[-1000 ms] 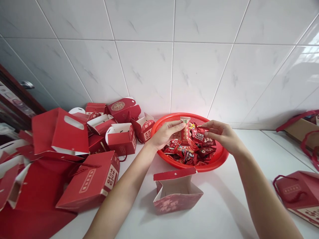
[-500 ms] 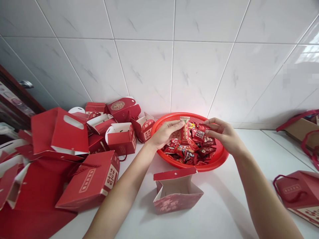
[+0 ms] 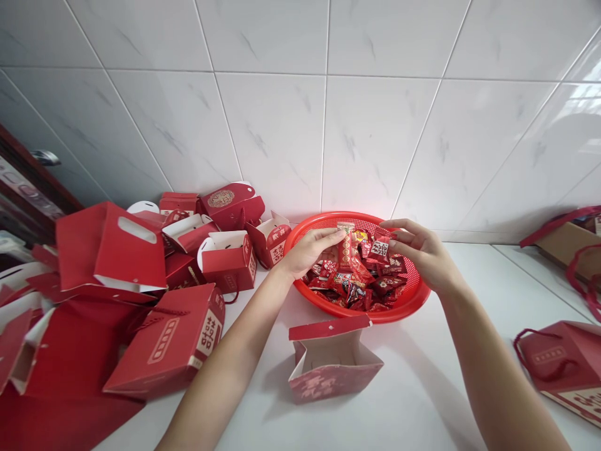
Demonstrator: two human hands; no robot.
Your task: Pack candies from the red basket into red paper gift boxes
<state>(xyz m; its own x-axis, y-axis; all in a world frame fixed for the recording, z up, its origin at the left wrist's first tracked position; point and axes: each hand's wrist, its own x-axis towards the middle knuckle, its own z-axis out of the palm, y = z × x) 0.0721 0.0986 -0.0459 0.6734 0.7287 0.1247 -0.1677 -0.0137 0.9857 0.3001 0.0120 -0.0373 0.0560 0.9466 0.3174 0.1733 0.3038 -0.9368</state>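
Observation:
Over the left part of a red plastic basket (image 3: 417,299), my left hand (image 3: 307,252) pinches a long red-wrapped candy (image 3: 345,249) with gold marks. My right hand (image 3: 417,247), above the basket's right side, has its thumb and fingers on a smaller red-wrapped candy (image 3: 379,246) with white characters. Below both hands, many wrapped candies (image 3: 359,293) in red and dark wrappers lie heaped in the basket. In front of it, an open red paper gift box (image 3: 335,379) stands on the white surface with its top gaping and its inside pale.
Many red gift boxes (image 3: 176,341) are piled on the left, several with open tops. At right lie another red box (image 3: 547,354) with a cord handle and a brown carton (image 3: 570,247). A white tiled wall (image 3: 277,138) rises behind the basket.
The small candy at my right hand has turned slightly, its white characters facing me more. My left hand and the long candy have shifted very slightly left.

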